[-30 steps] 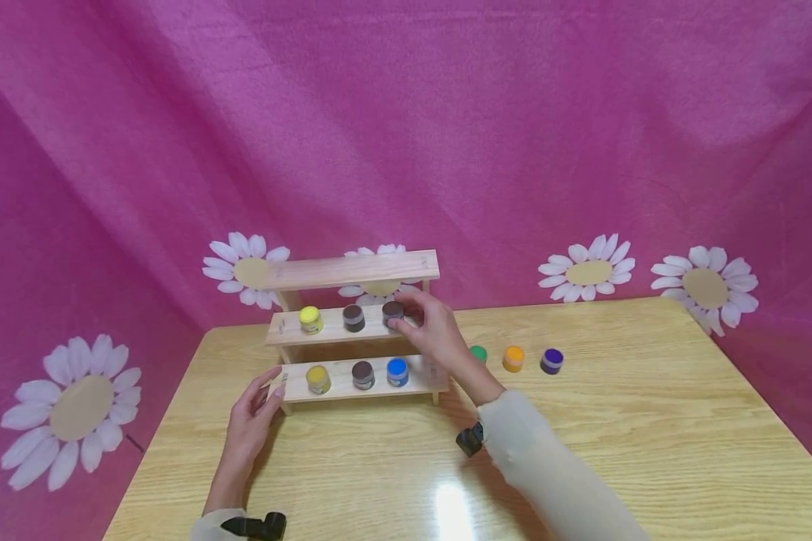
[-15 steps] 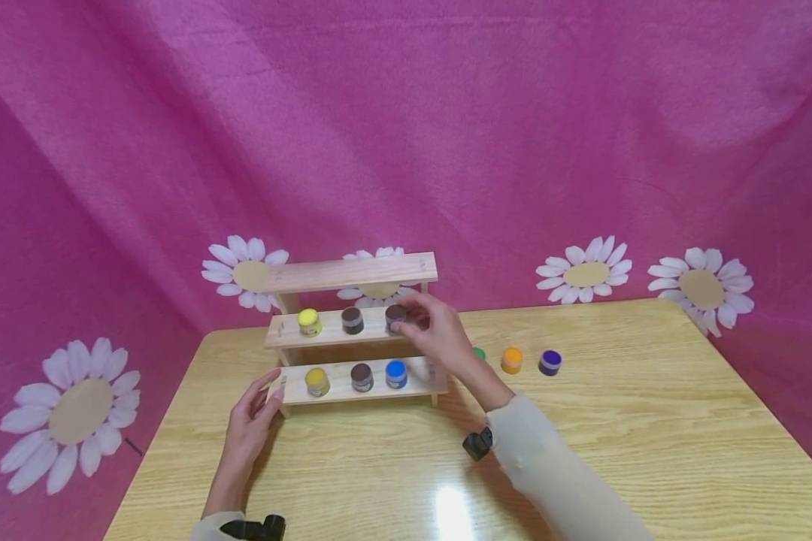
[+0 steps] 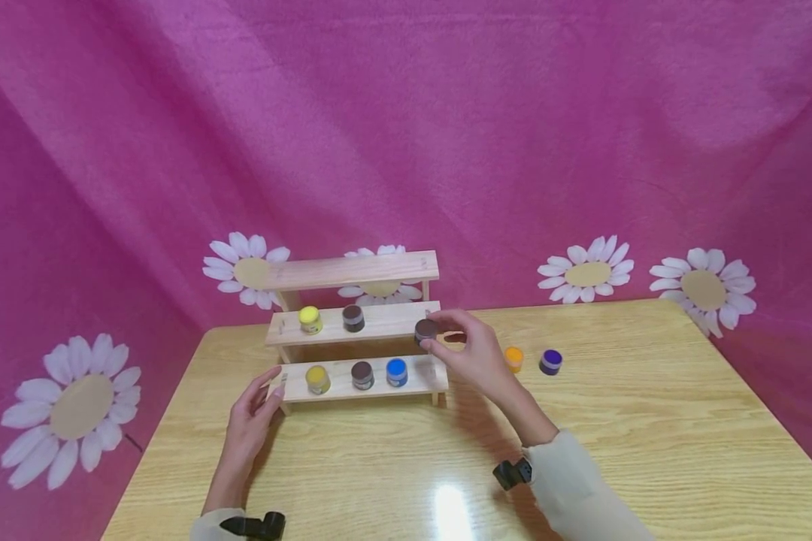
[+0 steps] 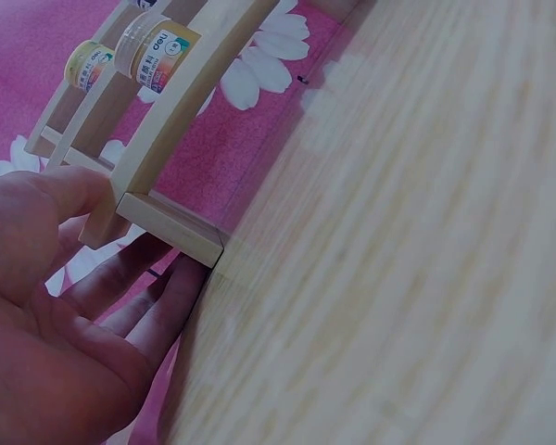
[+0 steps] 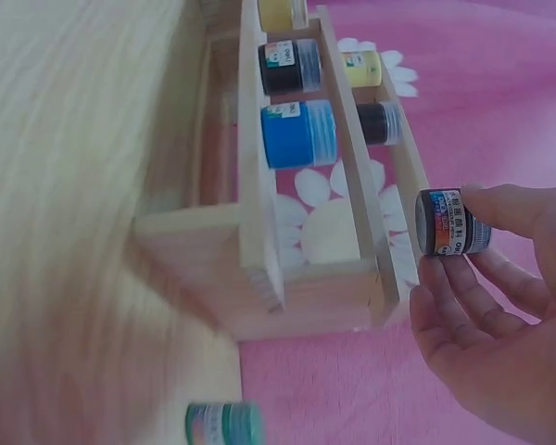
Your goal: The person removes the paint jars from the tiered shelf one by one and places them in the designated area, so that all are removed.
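My right hand (image 3: 470, 347) pinches a small dark brown paint jar (image 3: 425, 332) between thumb and fingers. The right wrist view shows this jar (image 5: 449, 222) off the boards, beside the end of the stepped wooden rack (image 5: 324, 287). My left hand (image 3: 250, 413) holds the left end of the rack's lowest shelf (image 3: 341, 391). In the left wrist view its thumb lies on the board end, its fingers (image 4: 157, 297) around the leg. A yellow jar (image 3: 310, 320) and a dark jar (image 3: 353, 318) stand on the middle shelf. Below are a dark yellow jar (image 3: 317, 379), a brown jar (image 3: 362, 375) and a blue jar (image 3: 397, 372).
The top shelf (image 3: 355, 269) rises behind the others. Right of the rack, an orange jar (image 3: 513, 358) and a purple jar (image 3: 551, 362) stand on the wooden table (image 3: 649, 391). A green jar (image 5: 224, 424) shows in the right wrist view. Pink cloth (image 3: 406, 135) hangs behind.
My right hand has moved the dark brown jar off the middle shelf, to the right and toward me. It now hides the green jar in the head view. My left hand stays put.
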The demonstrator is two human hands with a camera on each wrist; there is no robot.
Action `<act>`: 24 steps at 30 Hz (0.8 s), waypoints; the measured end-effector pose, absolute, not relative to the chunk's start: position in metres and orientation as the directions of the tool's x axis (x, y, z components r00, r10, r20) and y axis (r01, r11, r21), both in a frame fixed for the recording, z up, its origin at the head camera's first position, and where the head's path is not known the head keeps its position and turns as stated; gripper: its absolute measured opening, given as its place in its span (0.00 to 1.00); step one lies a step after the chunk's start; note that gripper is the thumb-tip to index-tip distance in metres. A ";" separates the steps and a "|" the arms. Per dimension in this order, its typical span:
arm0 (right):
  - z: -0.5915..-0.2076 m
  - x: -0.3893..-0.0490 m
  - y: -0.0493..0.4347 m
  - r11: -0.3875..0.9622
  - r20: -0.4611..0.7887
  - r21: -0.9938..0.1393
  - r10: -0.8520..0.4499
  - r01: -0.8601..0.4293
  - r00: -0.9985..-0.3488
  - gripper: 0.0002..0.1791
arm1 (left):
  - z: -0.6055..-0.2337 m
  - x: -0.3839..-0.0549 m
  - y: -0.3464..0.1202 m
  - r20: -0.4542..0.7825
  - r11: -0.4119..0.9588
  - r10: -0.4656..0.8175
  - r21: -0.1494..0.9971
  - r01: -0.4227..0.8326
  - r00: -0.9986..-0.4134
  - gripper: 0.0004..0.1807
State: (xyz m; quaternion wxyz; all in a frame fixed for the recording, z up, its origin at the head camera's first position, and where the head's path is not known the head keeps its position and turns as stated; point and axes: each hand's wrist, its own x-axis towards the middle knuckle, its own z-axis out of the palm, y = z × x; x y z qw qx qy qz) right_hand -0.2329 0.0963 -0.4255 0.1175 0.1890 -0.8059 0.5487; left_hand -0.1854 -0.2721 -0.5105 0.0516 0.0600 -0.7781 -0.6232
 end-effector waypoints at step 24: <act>-0.476 -0.188 0.157 0.381 0.322 -0.855 -0.141 -0.352 -0.936 0.17 | -0.512 -0.186 -0.272 0.052 0.214 -0.157 0.977 0.017 -0.986 0.25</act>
